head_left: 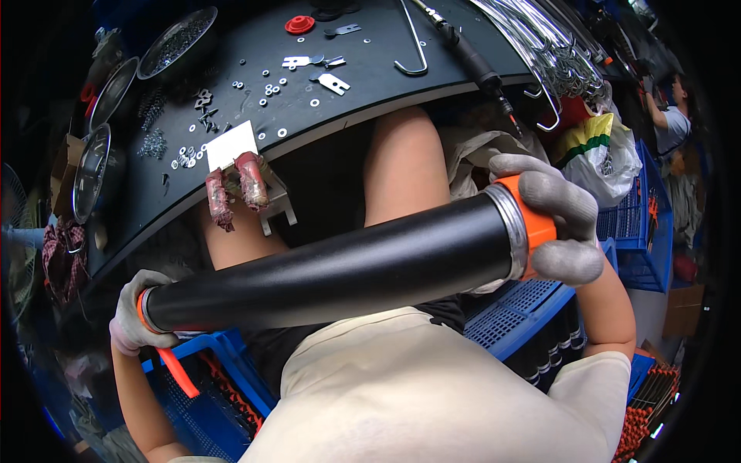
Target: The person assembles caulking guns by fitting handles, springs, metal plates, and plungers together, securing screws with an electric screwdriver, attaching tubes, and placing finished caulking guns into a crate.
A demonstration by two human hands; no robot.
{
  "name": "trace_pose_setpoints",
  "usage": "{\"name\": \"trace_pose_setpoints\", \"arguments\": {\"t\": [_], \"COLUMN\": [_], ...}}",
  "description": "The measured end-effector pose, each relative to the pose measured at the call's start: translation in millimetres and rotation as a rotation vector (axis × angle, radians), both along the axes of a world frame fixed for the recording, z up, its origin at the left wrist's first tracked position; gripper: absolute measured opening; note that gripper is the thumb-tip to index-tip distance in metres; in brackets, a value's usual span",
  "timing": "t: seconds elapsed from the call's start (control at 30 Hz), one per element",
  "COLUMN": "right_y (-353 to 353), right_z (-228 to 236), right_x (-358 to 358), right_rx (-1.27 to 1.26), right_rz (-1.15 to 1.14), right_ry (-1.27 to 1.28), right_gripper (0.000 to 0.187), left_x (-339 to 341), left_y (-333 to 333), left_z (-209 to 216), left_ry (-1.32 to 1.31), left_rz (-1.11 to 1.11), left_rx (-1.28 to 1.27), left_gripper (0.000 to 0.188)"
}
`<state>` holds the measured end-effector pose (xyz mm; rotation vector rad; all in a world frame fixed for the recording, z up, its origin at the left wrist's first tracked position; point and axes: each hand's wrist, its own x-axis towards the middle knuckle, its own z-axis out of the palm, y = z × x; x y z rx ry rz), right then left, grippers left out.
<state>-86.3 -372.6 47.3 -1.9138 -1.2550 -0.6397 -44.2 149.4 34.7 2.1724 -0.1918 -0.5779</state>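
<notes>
A long black tube point(332, 266) lies across my lap, held level between both gloved hands. My right hand point(559, 216), in a grey glove, wraps round the orange end cap point(538, 235); a silver metal ring point(509, 231) sits between this cap and the tube. At the other end, my left hand point(135, 312), gloved too, grips the tube around an orange ring point(143, 310). An orange strip point(179, 373) hangs down beside that hand. Just beyond the tube, a small bench fixture with two wrapped posts point(251, 181) stands at the table edge.
The dark table point(332, 85) bears washers, screws, flat metal clips point(333, 83) and a red round part point(299, 25). Metal bowls point(177, 42) stand at left. A power screwdriver point(471, 62) and bent metal rods point(540, 54) lie at right. Blue crates point(509, 316) flank me; another person point(673, 116) is far right.
</notes>
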Motion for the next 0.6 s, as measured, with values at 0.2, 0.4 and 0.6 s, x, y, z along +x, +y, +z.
{"name": "trace_pose_setpoints", "arguments": {"t": [0.2,0.4,0.6], "right_y": [12.3,29.4,10.6], "right_z": [24.7,20.6,-27.8], "right_x": [-28.0,-26.2,-30.5], "right_rx": [0.364,-0.001,-0.037], "right_rz": [-0.25,-0.483,-0.356], "right_ry": [1.51,1.257,0.688], "right_gripper": [0.092,0.097,0.087], "left_x": [-5.7,-13.3,-13.1], "left_y": [-17.4,-12.6,-13.7], "left_z": [-2.6,-17.4,-14.4], "left_ry": [0.012,-0.082,-0.231], "left_rz": [-0.044,-0.091,-0.225], "left_rx": [0.0,0.003,0.1], "left_gripper": [0.068,0.076,0.083]}}
